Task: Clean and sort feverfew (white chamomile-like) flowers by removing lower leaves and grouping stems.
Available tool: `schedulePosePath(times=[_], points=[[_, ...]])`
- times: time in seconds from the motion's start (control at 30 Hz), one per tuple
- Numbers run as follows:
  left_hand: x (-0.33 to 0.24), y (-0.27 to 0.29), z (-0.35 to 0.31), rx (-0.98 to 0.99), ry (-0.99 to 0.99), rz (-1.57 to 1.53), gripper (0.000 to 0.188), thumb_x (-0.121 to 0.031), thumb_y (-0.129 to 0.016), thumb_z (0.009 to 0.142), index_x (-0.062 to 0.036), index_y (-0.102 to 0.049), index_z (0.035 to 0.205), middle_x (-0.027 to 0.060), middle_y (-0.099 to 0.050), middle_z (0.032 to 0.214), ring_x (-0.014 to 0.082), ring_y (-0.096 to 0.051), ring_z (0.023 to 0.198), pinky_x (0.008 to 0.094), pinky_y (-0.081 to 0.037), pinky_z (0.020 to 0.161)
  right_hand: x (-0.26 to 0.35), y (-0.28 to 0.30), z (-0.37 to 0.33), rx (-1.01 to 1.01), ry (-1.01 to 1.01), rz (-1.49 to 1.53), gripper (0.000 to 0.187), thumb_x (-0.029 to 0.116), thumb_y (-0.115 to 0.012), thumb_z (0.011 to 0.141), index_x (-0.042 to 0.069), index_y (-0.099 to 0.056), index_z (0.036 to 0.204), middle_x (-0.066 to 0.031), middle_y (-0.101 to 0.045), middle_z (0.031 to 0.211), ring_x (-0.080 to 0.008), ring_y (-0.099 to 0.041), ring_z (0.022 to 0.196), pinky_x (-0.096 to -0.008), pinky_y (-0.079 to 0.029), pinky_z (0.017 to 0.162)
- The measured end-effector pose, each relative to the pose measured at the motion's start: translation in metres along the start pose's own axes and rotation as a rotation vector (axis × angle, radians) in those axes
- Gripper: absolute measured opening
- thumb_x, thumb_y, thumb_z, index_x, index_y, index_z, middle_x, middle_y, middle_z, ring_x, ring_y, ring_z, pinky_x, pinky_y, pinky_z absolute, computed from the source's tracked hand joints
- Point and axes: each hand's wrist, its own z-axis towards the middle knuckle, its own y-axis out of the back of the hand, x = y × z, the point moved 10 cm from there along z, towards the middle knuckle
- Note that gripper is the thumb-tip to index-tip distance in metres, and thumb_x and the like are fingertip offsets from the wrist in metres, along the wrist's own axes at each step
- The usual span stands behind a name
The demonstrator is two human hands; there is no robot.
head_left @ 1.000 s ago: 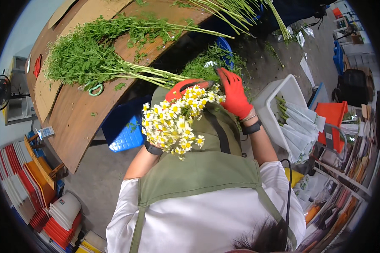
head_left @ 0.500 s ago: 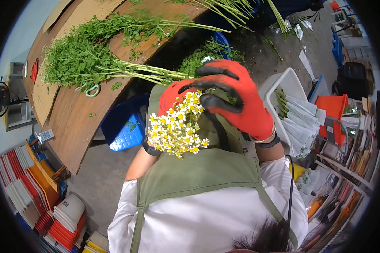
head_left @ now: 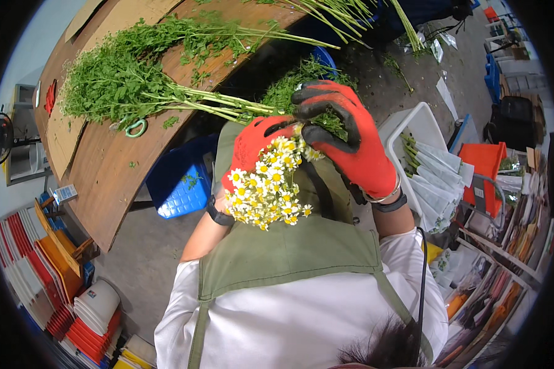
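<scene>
My left hand [head_left: 252, 146], in a red glove with black fingers, is closed around a bunch of small white daisy-like flowers with yellow centres [head_left: 266, 190]. The blossoms hang toward my apron; the gloves hide most of the stems. My right hand [head_left: 360, 144], gloved alike, curls in from the right at the top of the bunch. Its thumb and fingers are bent in a pinch about a few of the blossoms [head_left: 311, 150], with the exact contact partly hidden. Just beyond both hands lie the cut stems of a leafy green bundle [head_left: 209, 101].
A brown wooden table [head_left: 98, 184] at the left bears leafy bundles and green-handled scissors [head_left: 136, 128]. Below its edge stands a blue bin [head_left: 178, 184]. At right, a white tub [head_left: 428, 117] holds wrapped bunches [head_left: 437, 187]; beside it is an orange container [head_left: 481, 169].
My right hand has shifted slightly right, a couple of blossoms now showing by its thumb. The flower bunch and my left hand have moved a little to the right.
</scene>
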Motion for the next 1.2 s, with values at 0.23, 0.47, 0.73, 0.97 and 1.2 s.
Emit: schedulePosePath(times=[0.23, 0.47, 0.73, 0.97, 1.2], points=[[-0.023, 0.002, 0.006, 0.042, -0.136, 0.134, 0.042, -0.018, -0.071, 0.074, -0.0101, -0.069, 0.115, 0.0129, -0.066, 0.117, 0.0368, -0.062, 0.104, 0.0476, -0.052, 0.086, 0.031, -0.003, 0.005, 0.192, 0.214, -0.213, 0.043, 0.011, -0.075, 0.080, 0.020, -0.070, 0.121, -0.0068, -0.062, 0.131, -0.0351, -0.048, 0.133, -0.0492, -0.033, 0.111], [-0.011, 0.000, 0.003, 0.000, -0.022, -0.017, 0.044, -0.020, -0.070, 0.078, -0.0104, -0.067, 0.120, 0.0121, -0.065, 0.122, 0.0357, -0.061, 0.112, 0.0475, -0.051, 0.090, 0.025, -0.026, 0.002, 0.346, 0.242, -0.373, 0.034, 0.017, -0.075, 0.082, 0.021, -0.070, 0.116, -0.0056, -0.060, 0.131, -0.0370, -0.046, 0.134, -0.0564, -0.031, 0.112], [0.023, -0.022, -0.018, 0.173, -0.058, 0.105, 0.050, -0.021, -0.068, 0.082, -0.0137, -0.063, 0.131, 0.0115, -0.063, 0.127, 0.0362, -0.057, 0.119, 0.0473, -0.047, 0.100, 0.019, -0.020, 0.005, 0.266, 0.230, -0.288, 0.035, 0.015, -0.076, 0.081, 0.018, -0.069, 0.115, -0.0062, -0.061, 0.129, -0.0365, -0.048, 0.133, -0.0556, -0.031, 0.112], [0.004, -0.023, -0.004, 0.213, -0.024, 0.102, 0.049, -0.020, -0.068, 0.084, -0.0131, -0.062, 0.132, 0.0110, -0.064, 0.128, 0.0358, -0.058, 0.121, 0.0473, -0.047, 0.102, 0.027, -0.012, 0.011, 0.293, 0.214, -0.267, 0.044, 0.013, -0.079, 0.077, 0.017, -0.070, 0.120, -0.0043, -0.060, 0.136, -0.0354, -0.047, 0.135, -0.0509, -0.033, 0.113], [-0.011, -0.007, 0.004, 0.049, -0.032, -0.058, 0.052, -0.023, -0.078, 0.074, -0.0147, -0.065, 0.124, 0.0105, -0.065, 0.122, 0.0364, -0.062, 0.106, 0.0459, -0.052, 0.087, 0.018, -0.041, 0.002, 0.459, 0.292, -0.348, 0.042, 0.019, -0.080, 0.075, 0.016, -0.066, 0.115, -0.0051, -0.061, 0.127, -0.0350, -0.048, 0.130, -0.0573, -0.033, 0.110]])
